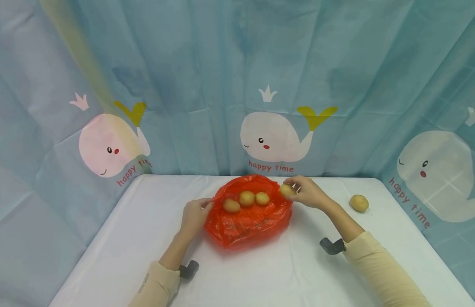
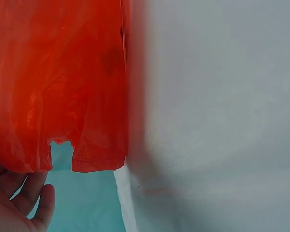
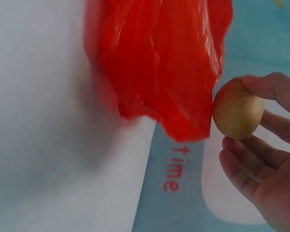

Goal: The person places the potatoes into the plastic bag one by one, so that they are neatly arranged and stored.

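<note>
A red plastic bag (image 1: 245, 224) lies on the table with its mouth open, and three potatoes (image 1: 246, 198) show inside. At the bag's left rim, my left hand (image 1: 195, 215) pinches the plastic; the left wrist view shows its fingers (image 2: 31, 191) against the bag's edge, the thumb hidden. My right hand (image 1: 308, 192) holds another potato (image 3: 238, 108) between thumb and fingertips. That potato is at the bag's right rim, close against the red plastic in the right wrist view.
One more potato (image 1: 359, 203) sits on the white tabletop (image 1: 260, 277), right of my right hand. A pale blue curtain (image 1: 206, 85) printed with whales hangs behind the table and along both sides. Dark wrist-worn devices (image 1: 332, 246) sit at both sleeves.
</note>
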